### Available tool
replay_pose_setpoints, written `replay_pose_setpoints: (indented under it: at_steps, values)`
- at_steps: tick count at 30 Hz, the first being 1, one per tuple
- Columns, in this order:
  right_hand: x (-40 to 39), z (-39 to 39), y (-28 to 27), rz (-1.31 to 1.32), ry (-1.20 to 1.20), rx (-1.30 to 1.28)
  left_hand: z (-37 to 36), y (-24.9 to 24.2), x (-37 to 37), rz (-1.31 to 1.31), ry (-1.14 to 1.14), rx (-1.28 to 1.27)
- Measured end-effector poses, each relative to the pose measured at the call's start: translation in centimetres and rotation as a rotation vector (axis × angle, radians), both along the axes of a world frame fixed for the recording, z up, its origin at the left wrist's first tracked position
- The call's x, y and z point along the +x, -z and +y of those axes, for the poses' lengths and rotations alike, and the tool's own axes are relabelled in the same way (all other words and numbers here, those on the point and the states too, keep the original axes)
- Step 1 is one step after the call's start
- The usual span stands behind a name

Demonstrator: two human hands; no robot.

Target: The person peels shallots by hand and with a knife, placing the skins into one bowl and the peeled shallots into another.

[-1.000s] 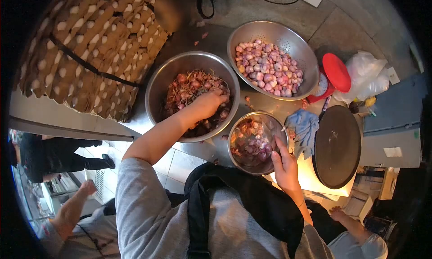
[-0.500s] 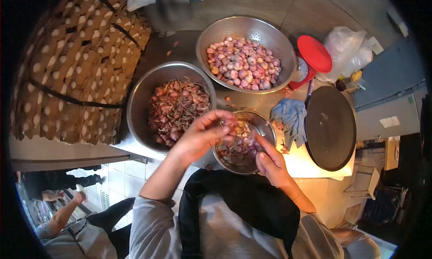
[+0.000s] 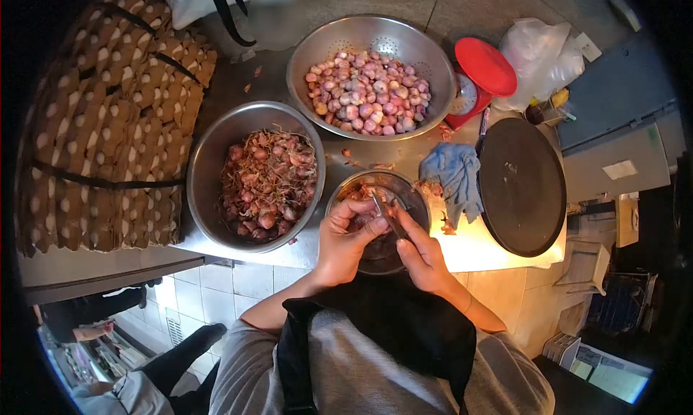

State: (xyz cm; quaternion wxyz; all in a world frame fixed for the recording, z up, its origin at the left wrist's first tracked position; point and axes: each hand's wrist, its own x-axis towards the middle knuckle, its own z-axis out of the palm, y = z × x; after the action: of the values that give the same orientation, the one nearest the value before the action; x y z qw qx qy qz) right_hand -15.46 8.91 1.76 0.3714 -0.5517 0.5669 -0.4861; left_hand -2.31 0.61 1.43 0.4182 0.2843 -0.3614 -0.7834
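Observation:
Over a small steel bowl [image 3: 377,262] holding papery peelings, my two hands are close together. My left hand [image 3: 348,243] is closed in a pinch on a shallot [image 3: 367,216], mostly covered by the fingers. In my right hand [image 3: 424,258] is a small knife [image 3: 390,216], its blade slanting up and left against the shallot. To the left, a large steel bowl [image 3: 204,198] contains unpeeled shallots [image 3: 267,184] with dry roots and skins. Behind, a steel colander [image 3: 299,68] is filled with peeled shallots [image 3: 368,94].
A blue cloth [image 3: 453,177] and a round black pan [image 3: 523,191] lie to the right. Farther back are a red scale [image 3: 485,68] and plastic bags [image 3: 538,58]. Stacked egg trays [image 3: 108,133] stand left. Another person's leg [image 3: 180,357] shows at lower left.
My left hand has come down and my right hand has moved in toward it, bringing the knife to the shallot. The view has shifted slightly. The person at lower left has moved.

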Motion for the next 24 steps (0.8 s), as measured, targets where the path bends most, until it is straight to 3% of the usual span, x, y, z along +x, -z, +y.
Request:
replay_pose_setpoints:
  at_steps: [5,9,10,15,20,24]
  values:
    - [0.2,-0.2,0.2,-0.244,0.053,0.13,1.0,0.4,-0.2,-0.048,0.066,-0.057]
    - [-1.0,-0.5,0.0,-0.678,-0.011,0.249,0.6,-0.1,-0.3,0.037,0.096,-0.004]
    - [-0.8,-0.7,0.2,-0.558,0.044,0.225,0.5,-0.8,-0.2,0.072,0.107,0.046]
    - [-0.8,-1.0,-1.0,-0.521,0.111,0.205,-0.3,-1.7,0.7,0.06,0.153,0.159]
    - [-1.4,0.2,-0.6,-0.422,-0.098,0.343,-1.0,0.3,0.9,0.17,0.17,0.262]
    - [-1.1,0.3,-0.8,-0.485,-0.09,0.314,-0.9,1.4,1.2,0.189,0.179,0.292]
